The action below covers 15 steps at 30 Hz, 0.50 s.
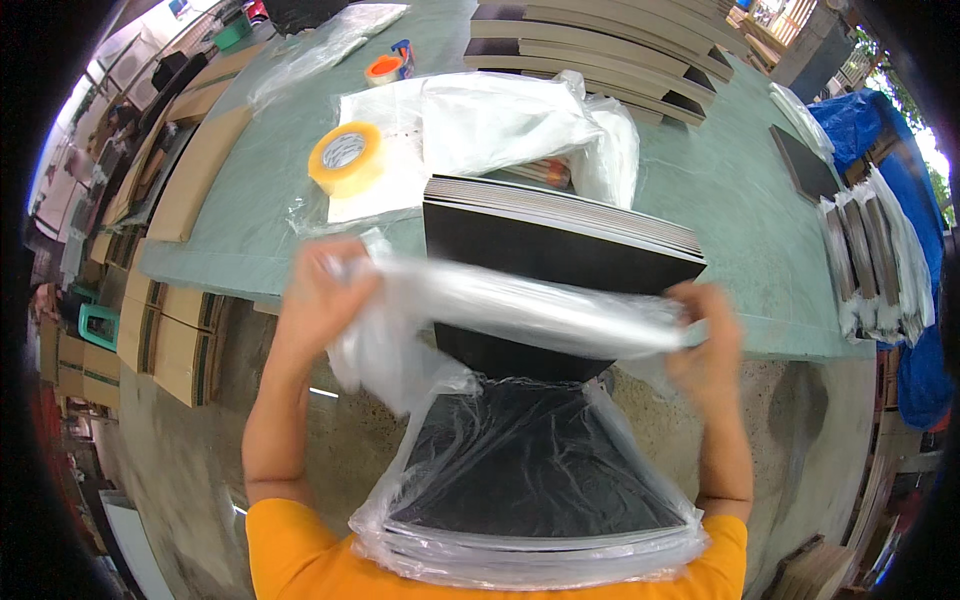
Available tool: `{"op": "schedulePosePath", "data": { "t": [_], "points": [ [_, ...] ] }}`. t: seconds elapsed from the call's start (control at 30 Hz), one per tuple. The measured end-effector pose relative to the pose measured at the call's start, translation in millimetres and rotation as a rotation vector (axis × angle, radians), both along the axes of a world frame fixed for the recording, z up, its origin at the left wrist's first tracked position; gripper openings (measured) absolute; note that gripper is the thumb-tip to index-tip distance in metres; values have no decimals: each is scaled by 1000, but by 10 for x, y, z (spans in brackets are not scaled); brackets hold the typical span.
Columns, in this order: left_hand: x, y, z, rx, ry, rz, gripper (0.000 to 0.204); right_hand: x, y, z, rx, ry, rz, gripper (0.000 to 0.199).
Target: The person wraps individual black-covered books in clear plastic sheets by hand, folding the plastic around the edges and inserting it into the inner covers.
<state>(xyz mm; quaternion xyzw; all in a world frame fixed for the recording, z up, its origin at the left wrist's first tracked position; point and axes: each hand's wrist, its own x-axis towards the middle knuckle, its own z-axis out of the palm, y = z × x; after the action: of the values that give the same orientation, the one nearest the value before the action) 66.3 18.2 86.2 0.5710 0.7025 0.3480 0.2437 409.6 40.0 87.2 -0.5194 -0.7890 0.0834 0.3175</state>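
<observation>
At the frame's centre, a clear plastic sheet [520, 303] stretches left to right between the left hand [335, 285] and the right hand [705, 340], both blurred but gripping its ends. It crosses before the upright black boards [540, 241], whose top edges slope down rightward; the right hand looks nearer them.

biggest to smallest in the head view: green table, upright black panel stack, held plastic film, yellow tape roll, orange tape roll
1. Green table
2. Black panel stack and plastic film, unsure: the blurred film covers part of the stack
3. Yellow tape roll
4. Orange tape roll
</observation>
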Motion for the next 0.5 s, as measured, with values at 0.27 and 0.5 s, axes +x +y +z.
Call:
{"op": "schedulePosePath", "data": {
  "t": [0.27,0.5],
  "points": [
    [249,195,53,499,722,-189,51,42,83,-109,268,-163,-196,64],
    [-29,85,95,364,-181,-539,27,563,-156,30,-408,699,191,24]
  ]
}}
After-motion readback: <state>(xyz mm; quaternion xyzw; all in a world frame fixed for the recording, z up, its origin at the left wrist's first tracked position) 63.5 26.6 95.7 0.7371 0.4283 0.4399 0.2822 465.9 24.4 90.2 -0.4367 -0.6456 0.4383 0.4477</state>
